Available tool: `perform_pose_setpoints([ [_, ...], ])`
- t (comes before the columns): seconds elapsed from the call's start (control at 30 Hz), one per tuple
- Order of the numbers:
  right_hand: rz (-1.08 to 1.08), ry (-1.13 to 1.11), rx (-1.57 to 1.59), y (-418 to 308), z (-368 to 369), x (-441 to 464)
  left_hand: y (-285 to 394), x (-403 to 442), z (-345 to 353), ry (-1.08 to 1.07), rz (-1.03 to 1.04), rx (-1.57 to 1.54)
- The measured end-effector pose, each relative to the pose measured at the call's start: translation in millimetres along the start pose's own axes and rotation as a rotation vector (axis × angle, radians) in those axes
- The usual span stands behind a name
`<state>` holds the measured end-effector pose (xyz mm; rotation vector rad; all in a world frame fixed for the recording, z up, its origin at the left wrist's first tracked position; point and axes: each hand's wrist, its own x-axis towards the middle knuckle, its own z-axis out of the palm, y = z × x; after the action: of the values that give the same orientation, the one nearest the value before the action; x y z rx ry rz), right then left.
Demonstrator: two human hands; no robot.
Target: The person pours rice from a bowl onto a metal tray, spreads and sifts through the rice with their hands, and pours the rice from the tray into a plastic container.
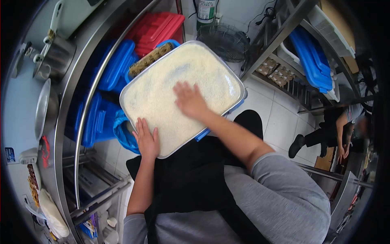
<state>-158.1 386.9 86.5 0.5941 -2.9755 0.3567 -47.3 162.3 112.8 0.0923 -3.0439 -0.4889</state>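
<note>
A wide, shallow tray with a pale metallic rim (226,63) stands in front of my body, filled with a layer of pale yellow, grainy crumbs (162,87). My left hand (147,140) lies flat over the tray's near-left edge, fingers stretched onto the crumbs. Over the middle of the layer is my right hand (191,101), palm down with the fingers spread and slightly blurred. Neither hand grips anything. Blue parts show under the tray's near edge; what supports it is mostly hidden.
Blue lidded bins (115,69) and a red lid (156,32) sit left and behind, near a brown speckled item (150,60). A steel counter holds a pot (61,55) and bowl (45,110). Right, a rack holds egg trays (280,75); another person (343,126) is beyond.
</note>
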Motion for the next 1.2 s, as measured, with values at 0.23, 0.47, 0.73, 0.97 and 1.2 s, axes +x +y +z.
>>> perform_pose_setpoints([
  [0.23, 0.038, -0.069, 0.009, 26.4, -39.9, 5.9, 41.2, -3.2, -9.6, -0.083, 0.171, 0.06],
  [0.47, 0.186, -0.045, -0.074, 120.1, -53.5, -18.5, 51.8, 5.0, 11.6, -0.191, 0.317, 0.034],
  [0.73, 0.026, -0.037, 0.096, 63.0, -38.5, -13.7, 42.7, 3.4, 11.2, -0.156, 0.28, 0.078],
  [0.97, 0.035, -0.012, -0.017, 108.2, -31.9, -20.2, 32.0, 16.9, 14.8, -0.049, 0.213, 0.103],
  [1.2, -0.032, -0.001, -0.025, 116.3, -43.1, 57.9, 53.9, 55.6, 18.3, 0.047, 0.235, 0.055],
])
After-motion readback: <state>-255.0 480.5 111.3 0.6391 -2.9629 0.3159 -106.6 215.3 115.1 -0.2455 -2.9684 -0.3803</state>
